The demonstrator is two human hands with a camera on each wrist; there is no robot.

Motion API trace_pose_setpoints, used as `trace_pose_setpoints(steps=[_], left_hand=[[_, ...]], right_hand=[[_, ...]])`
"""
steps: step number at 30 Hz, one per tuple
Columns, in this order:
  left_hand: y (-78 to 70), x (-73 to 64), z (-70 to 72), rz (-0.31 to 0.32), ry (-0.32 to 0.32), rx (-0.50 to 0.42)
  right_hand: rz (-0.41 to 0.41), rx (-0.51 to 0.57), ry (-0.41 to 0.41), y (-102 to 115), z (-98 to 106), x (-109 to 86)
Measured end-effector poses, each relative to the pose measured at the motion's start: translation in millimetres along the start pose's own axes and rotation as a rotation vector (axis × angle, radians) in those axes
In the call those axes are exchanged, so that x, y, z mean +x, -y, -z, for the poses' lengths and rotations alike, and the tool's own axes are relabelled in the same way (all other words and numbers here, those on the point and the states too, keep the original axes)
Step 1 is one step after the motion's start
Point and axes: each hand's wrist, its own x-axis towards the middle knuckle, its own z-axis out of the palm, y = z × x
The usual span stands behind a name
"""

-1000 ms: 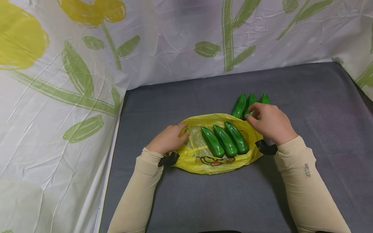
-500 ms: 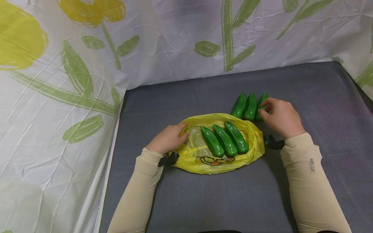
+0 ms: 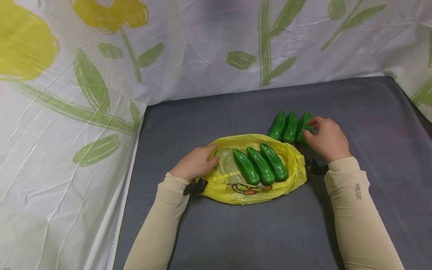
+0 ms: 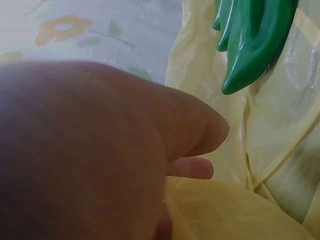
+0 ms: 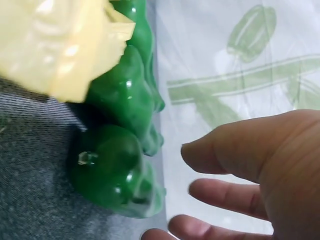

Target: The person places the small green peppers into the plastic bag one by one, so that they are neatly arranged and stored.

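A yellow plastic bag (image 3: pixel 229 197) lies with its mouth spread, showing three glossy green peppers (image 3: pixel 260 165) side by side inside. My left hand (image 3: pixel 194 163) holds the bag's left rim; the left wrist view has yellow plastic running across the lower fingers of that hand (image 4: pixel 100 145), below a pepper tip (image 4: pixel 245 65). Behind the bag's right side sit three more green peppers (image 3: pixel 290 127). Beside the rightmost one (image 5: pixel 112 170) hovers my right hand (image 3: pixel 329 138), its thumb and fingers spread, with a gap to the pepper in the right wrist view.
The dark grey tabletop (image 3: pixel 249 236) meets a white, flower-printed cloth (image 3: pixel 189 67) at the back and left. Near the right wrist, a black strap (image 3: pixel 317 167) sits close to the bag's right end.
My right hand has left the bag's right rim and shifted right to the last pepper behind it. The left hand stays put, and the peppers have not moved.
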Motion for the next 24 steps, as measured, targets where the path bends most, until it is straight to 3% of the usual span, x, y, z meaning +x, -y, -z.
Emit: trace_pose_setpoints(steps=[11, 24], left_hand=[[-0.5, 0.1, 0.3, 0.002, -0.002, 0.007], [-2.2, -0.6, 0.7, 0.007, -0.006, 0.005]], right_hand=[[-0.039, 0.006, 0.0, -6, -12, 6.6], [-0.043, 0.05, 0.063, -12, -16, 13.2]])
